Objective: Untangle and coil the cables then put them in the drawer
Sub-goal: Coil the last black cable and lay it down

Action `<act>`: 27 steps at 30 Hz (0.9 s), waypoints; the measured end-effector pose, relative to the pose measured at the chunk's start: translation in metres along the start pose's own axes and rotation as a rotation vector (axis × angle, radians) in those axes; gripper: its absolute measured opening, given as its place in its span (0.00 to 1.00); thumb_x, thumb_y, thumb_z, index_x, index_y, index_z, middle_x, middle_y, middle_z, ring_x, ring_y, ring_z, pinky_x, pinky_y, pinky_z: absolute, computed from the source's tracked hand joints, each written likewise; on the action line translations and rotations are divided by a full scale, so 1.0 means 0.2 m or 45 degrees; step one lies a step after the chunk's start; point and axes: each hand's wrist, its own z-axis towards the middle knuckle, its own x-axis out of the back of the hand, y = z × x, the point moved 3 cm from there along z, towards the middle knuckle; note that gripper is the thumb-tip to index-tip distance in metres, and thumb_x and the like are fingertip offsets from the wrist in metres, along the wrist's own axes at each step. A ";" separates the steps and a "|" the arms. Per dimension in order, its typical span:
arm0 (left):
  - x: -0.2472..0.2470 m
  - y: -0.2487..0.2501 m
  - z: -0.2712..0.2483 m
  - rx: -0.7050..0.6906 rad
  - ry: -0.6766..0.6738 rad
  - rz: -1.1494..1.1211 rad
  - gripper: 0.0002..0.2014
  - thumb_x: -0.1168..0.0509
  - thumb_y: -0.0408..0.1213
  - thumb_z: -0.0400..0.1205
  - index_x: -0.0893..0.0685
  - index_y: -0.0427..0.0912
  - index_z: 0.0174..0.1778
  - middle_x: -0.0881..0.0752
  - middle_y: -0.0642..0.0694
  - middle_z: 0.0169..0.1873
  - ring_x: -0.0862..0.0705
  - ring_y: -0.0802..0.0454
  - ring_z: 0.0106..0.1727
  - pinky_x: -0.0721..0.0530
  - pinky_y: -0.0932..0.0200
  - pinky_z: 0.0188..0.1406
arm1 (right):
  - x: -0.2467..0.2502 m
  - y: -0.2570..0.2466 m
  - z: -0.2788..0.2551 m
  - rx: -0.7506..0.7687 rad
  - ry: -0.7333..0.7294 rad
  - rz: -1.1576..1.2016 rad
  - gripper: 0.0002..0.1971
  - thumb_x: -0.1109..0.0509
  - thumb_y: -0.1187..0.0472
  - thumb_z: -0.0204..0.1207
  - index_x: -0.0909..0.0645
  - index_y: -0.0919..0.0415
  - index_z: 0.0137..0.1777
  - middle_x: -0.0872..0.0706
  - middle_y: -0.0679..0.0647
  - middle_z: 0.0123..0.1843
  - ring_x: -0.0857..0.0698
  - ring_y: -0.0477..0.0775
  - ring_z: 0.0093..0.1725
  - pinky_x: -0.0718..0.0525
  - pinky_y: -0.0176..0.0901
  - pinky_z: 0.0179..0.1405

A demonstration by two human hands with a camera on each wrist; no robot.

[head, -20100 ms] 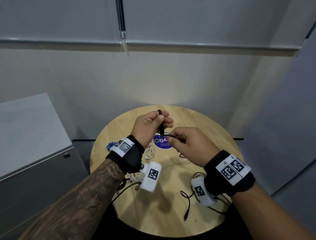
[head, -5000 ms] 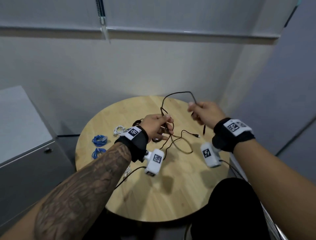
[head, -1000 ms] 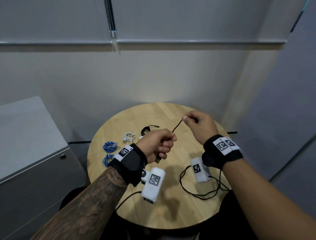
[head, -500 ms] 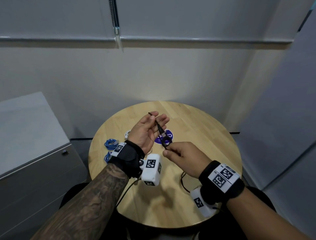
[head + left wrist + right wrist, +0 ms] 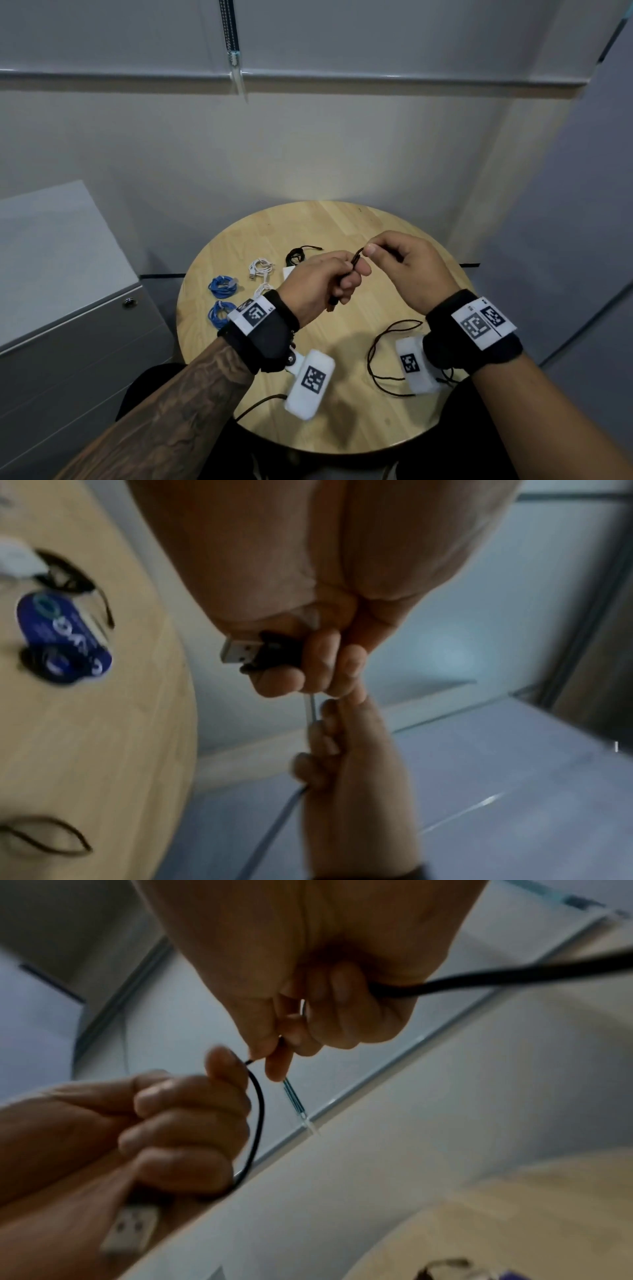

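Above the round wooden table [image 5: 346,226] my left hand [image 5: 325,281] is a fist round the USB-plug end of a black cable [image 5: 380,346]; the plug [image 5: 255,651] sticks out below the curled fingers. My right hand [image 5: 394,257] pinches the same cable [image 5: 257,1118] between thumb and forefinger just beyond the left fist. The cable's slack hangs down and loops on the table near its front right edge. Coiled cables lie on the table's left: two blue ones [image 5: 222,287], a white one [image 5: 261,269] and a black one [image 5: 298,257].
A grey drawer cabinet [image 5: 68,308] with a round lock [image 5: 129,302] stands left of the table, its drawers closed. A blue sticker [image 5: 65,639] is on the tabletop. A wall runs behind and a grey partition stands to the right.
Half a second ago my left hand was open-fingered with the cable across it and the right was below it; now the left has closed into a fist and the right has risen beyond it.
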 end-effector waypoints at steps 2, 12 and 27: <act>-0.01 0.04 0.00 -0.021 -0.050 -0.194 0.11 0.46 0.33 0.79 0.20 0.36 0.49 0.30 0.48 0.29 0.36 0.54 0.28 0.34 0.57 0.33 | -0.04 0.01 -0.02 -0.075 -0.019 0.146 0.13 0.35 0.57 0.86 0.14 0.51 0.41 0.17 0.47 0.31 0.23 0.43 0.32 0.24 0.39 0.35; 0.15 0.03 0.06 -0.215 0.346 -0.555 0.09 0.46 0.24 0.87 0.21 0.34 0.53 0.11 0.37 0.48 0.10 0.44 0.49 0.11 0.54 0.49 | -0.29 0.01 -0.26 -0.078 -0.467 0.098 0.11 0.37 0.55 0.87 0.14 0.56 0.58 0.23 0.38 0.28 0.25 0.40 0.31 0.22 0.42 0.39; 0.01 -0.08 -0.03 -0.042 0.018 -0.097 0.13 0.48 0.32 0.83 0.18 0.34 0.46 0.23 0.45 0.28 0.29 0.52 0.27 0.25 0.57 0.35 | -0.03 -0.07 -0.07 -0.013 0.003 -0.098 0.08 0.30 0.59 0.79 0.17 0.48 0.40 0.18 0.38 0.27 0.20 0.42 0.31 0.21 0.46 0.37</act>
